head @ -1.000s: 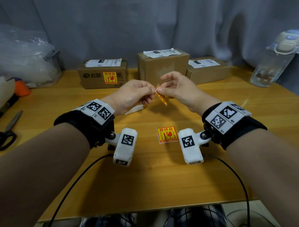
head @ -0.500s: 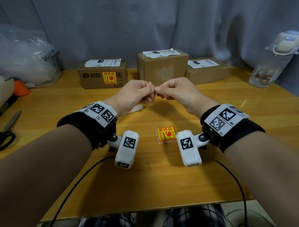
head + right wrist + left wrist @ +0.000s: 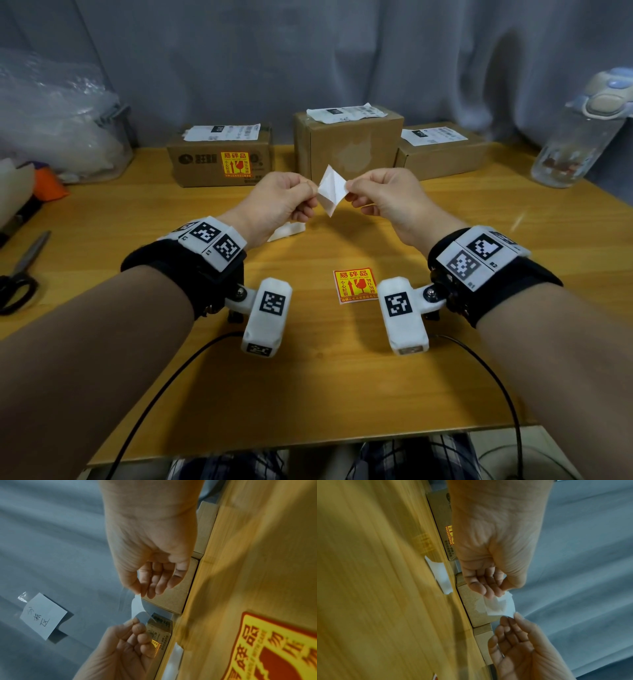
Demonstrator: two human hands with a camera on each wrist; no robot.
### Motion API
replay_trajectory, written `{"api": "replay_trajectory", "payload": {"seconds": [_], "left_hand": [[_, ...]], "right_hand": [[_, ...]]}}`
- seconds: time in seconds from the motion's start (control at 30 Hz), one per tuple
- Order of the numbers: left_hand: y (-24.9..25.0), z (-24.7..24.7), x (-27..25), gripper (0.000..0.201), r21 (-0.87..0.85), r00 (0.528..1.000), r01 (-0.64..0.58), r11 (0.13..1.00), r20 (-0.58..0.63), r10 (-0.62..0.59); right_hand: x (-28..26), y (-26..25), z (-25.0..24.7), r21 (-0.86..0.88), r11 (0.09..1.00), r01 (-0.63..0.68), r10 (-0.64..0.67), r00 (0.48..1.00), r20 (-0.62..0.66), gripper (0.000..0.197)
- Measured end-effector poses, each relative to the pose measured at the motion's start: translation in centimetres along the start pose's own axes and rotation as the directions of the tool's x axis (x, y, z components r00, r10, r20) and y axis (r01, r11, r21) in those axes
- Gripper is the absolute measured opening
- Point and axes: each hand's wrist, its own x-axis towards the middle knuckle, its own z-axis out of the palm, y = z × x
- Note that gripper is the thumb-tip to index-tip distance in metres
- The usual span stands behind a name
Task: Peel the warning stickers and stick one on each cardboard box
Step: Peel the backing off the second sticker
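Left hand [image 3: 274, 202] and right hand [image 3: 387, 195] each pinched a corner of a white-backed sticker [image 3: 330, 190] held between them, above the table [image 3: 308, 394], middle cardboard box [image 3: 356, 150] just beyond, another sticker [image 3: 354, 286] lying below.

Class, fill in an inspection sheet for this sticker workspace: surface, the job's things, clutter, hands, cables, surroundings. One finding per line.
Surface: wooden table, bare in front.
Job's things: three brown cardboard boxes; left box bears a yellow-red warning sticker, middle box and right box show none. A spare yellow-red sticker lies flat on the table. A white sticker piece is in the air.
Clutter: scissors, water bottle, plastic bag, white backing scrap.
Hands: left hand and right hand each pinch the white piece.
Cables: black cables trail from the wrists.
Surroundings: grey curtain.
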Motion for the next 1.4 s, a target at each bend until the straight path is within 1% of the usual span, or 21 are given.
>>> {"api": "replay_trajectory", "payload": {"seconds": [0.1, 0.17, 0.23, 0.27, 0.37, 0.47, 0.53, 0.7, 0.73, 0.8, 0.9, 1.0, 1.23, 1.3, 1.4], "left_hand": [[0.2, 0.4, 0.0, 0.018, -0.046, 0.999, 0.018, 0.999, 0.029, -0.017], [0.4, 0.7, 0.0, 0.028, -0.089, 0.999, 0.044, 0.995, 0.034, -0.041], [0.3, 0.8, 0.1, 0.041, -0.070, 0.999, 0.032, 0.997, 0.035, -0.029], [0.2, 0.8, 0.1, 0.041, -0.049, 0.999, 0.019, 0.999, 0.031, -0.017], [-0.1, 0.8, 0.3, 0.030, -0.040, 1.000, 0.011, 0.999, -0.006, -0.011], [-0.1, 0.8, 0.4, 0.020, -0.090, 0.999, 0.026, 0.996, -0.041, -0.030], [-0.1, 0.8, 0.6, 0.016, -0.115, 0.994, 0.046, 0.992, -0.091, -0.057], [-0.2, 1.0, 1.2, 0.005, -0.216, 0.975, 0.098, 0.972, -0.174, -0.137], [-0.3, 1.1, 1.3, 0.003, -0.217, 0.969, 0.098, 0.971, -0.200, -0.143], [-0.3, 1.2, 1.4, 0.003, -0.202, 0.956, 0.092, 0.975, -0.256, -0.143], [-0.3, 1.2, 1.5, 0.023, -0.164, 0.936, 0.077, 0.983, -0.329, -0.129], [-0.3, 1.0, 1.5, 0.029, -0.097, 0.918, 0.068, 0.993, -0.385, -0.101], [-0.3, 0.4, 1.5, 0.027, -0.019, 0.903, 0.043, 0.999, -0.428, -0.047], [-0.3, 0.2, 1.5, 0.027, -0.002, 0.895, 0.024, 1.000, -0.446, -0.022], [-0.2, 0.1, 1.6, 0.020, 0.059, 0.891, -0.015, 0.998, -0.452, 0.040]], "right_hand": [[-0.1, -0.1, 0.5, 0.015, 1.000, 0.005, -0.005, 1.000, 0.008, 0.010], [-0.3, -0.3, 0.8, 0.021, 1.000, 0.015, -0.016, 1.000, 0.017, 0.010], [-0.3, -0.4, 1.1, 0.014, 1.000, 0.026, -0.026, 0.999, 0.022, 0.013], [-0.3, -0.4, 1.2, 0.014, 1.000, 0.027, -0.028, 0.999, 0.021, 0.015], [-0.2, -0.5, 1.4, 0.004, 1.000, 0.022, -0.023, 1.000, 0.017, 0.015], [0.0, -0.6, 1.5, 0.025, 1.000, 0.012, -0.012, 1.000, 0.009, 0.010], [0.2, -0.6, 1.6, 0.043, 0.999, -0.005, 0.005, 1.000, -0.002, 0.010], [0.5, -0.1, 1.6, 0.168, 0.984, -0.068, 0.076, 0.996, -0.041, 0.003], [0.6, 0.0, 1.6, 0.187, 0.980, -0.071, 0.083, 0.995, -0.053, 0.005], [0.6, 0.4, 1.5, 0.219, 0.973, -0.068, 0.088, 0.993, -0.082, 0.014], [0.6, 0.7, 1.2, 0.249, 0.967, -0.064, 0.100, 0.986, -0.136, 0.022], [0.5, 0.8, 0.8, 0.267, 0.961, -0.072, 0.118, 0.980, -0.159, 0.024], [0.4, 1.1, 0.4, 0.245, 0.968, -0.060, 0.112, 0.973, -0.202, 0.022], [0.3, 1.2, 0.4, 0.244, 0.968, -0.060, 0.115, 0.969, -0.219, 0.021], [0.2, 1.4, 0.5, 0.231, 0.971, -0.065, 0.124, 0.960, -0.252, 0.020]]}}
